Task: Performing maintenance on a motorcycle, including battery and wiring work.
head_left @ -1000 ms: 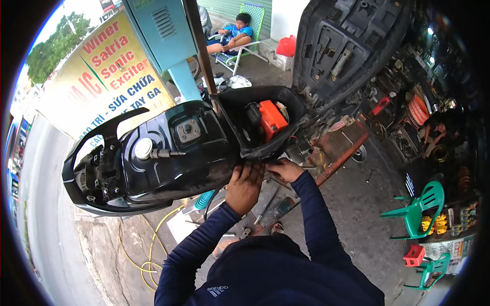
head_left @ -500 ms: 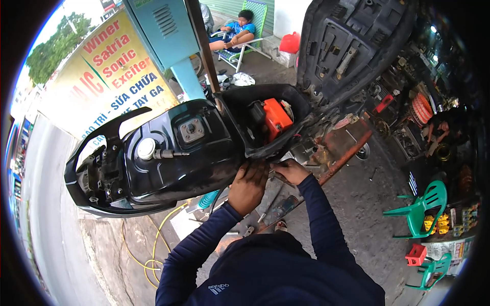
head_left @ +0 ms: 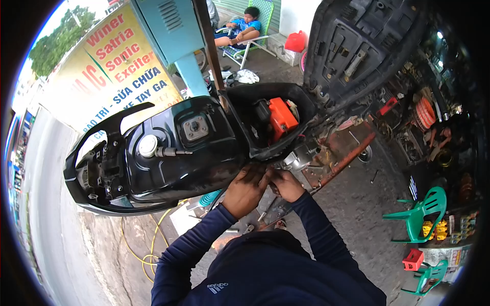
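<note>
My left hand is against the lower edge of a glossy black fuel tank, fingers curled and close to those of my right hand, which is also closed. Whatever they grip is hidden under the bodywork. On the tank sit a round silver cap, a cylindrical metal piece and a square flanged plate. Just beyond my hands, the black storage bucket contains an orange-red box. The raised seat shows its underside.
A rusty work platform lies beneath, with yellow hose on the ground. A blue cabinet and signboard stand behind. A person reclines in a chair. Green chairs, a red crate and cluttered parts line the right.
My right hand has moved slightly down and closer to my left, its fingers more bent. My left hand stays at the tank's edge. The view has shifted a little.
</note>
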A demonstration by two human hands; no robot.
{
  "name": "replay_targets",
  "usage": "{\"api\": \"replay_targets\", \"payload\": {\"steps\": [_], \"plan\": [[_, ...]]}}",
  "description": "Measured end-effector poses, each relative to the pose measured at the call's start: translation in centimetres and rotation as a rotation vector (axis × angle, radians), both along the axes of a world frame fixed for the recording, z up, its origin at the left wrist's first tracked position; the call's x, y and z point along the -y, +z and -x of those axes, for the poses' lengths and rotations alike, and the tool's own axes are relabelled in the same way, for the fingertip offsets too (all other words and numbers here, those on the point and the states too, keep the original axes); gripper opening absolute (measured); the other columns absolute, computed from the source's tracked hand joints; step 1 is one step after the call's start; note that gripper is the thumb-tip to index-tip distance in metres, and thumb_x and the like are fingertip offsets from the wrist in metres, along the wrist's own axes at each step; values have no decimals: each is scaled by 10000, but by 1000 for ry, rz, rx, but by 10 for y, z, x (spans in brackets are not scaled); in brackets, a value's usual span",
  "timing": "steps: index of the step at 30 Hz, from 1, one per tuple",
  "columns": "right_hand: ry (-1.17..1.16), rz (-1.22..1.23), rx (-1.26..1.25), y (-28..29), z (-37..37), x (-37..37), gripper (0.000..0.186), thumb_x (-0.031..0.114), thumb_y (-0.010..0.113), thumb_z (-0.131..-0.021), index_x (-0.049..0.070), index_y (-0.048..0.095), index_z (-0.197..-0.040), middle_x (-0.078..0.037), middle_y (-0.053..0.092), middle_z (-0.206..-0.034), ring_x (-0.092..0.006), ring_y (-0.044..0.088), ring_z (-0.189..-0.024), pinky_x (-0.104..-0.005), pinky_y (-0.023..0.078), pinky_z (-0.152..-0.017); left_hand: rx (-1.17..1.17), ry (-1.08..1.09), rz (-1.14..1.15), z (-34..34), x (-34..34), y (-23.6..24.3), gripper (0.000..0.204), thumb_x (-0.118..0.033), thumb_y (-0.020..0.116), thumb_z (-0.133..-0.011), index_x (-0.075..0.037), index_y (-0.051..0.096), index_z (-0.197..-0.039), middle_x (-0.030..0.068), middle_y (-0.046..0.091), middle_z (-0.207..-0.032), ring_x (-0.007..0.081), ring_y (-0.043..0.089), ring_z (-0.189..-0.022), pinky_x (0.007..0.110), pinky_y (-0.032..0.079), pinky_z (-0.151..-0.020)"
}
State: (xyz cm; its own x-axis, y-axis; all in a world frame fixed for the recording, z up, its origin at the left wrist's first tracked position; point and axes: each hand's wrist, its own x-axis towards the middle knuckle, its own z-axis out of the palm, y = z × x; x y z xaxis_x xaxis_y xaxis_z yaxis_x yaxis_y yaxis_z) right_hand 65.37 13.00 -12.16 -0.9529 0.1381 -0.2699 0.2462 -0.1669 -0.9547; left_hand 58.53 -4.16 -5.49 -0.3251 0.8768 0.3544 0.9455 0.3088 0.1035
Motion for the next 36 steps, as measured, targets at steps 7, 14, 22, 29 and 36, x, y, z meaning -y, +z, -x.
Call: {"api": "replay_targets", "payload": {"steps": [7,14,22,29,36], "plan": [[0,-590,-134,15,9,-24,274,229,592,-929,-4,676,-1046,-202,698,-932,-311,688,-889,-363,510,-783,-29,0,-17,-3,-4,-9,593,-98,529,-806,-8,456,-1388,199,569,-1308,304,535,-1245,463,284,-1149],[218,-765,0,37,20,-7,269,176,524,-943,1,659,-1097,-213,693,-991,-381,669,-958,-404,510,-825,-28,89,57,-17,-9,-13,532,-101,527,-816,-34,493,-1343,217,546,-1332,329,476,-1312,479,270,-1155],[-125,-202,-80,-18,-4,11,259,154,501,-935,-36,632,-1051,-187,680,-852,-338,639,-735,-384,510,-709,-31,8,15,-11,5,-7,485,-124,534,-818,-57,531,-1298,202,551,-1333,319,487,-1298,466,261,-1159],[137,-741,-153,34,29,-35,252,181,552,-935,-14,650,-1061,-208,686,-956,-381,647,-925,-410,492,-825,-66,102,-22,-14,-8,-14,486,-96,559,-781,-56,549,-1265,179,580,-1258,317,516,-1238,471,317,-1111],[-202,-253,-159,7,-1,45,255,180,542,-938,-35,657,-1013,-255,671,-960,-393,645,-912,-423,489,-836,120,78,90,-12,4,-7,482,-89,564,-770,-39,545,-1250,184,585,-1233,344,516,-1228,456,318,-1113]]}}
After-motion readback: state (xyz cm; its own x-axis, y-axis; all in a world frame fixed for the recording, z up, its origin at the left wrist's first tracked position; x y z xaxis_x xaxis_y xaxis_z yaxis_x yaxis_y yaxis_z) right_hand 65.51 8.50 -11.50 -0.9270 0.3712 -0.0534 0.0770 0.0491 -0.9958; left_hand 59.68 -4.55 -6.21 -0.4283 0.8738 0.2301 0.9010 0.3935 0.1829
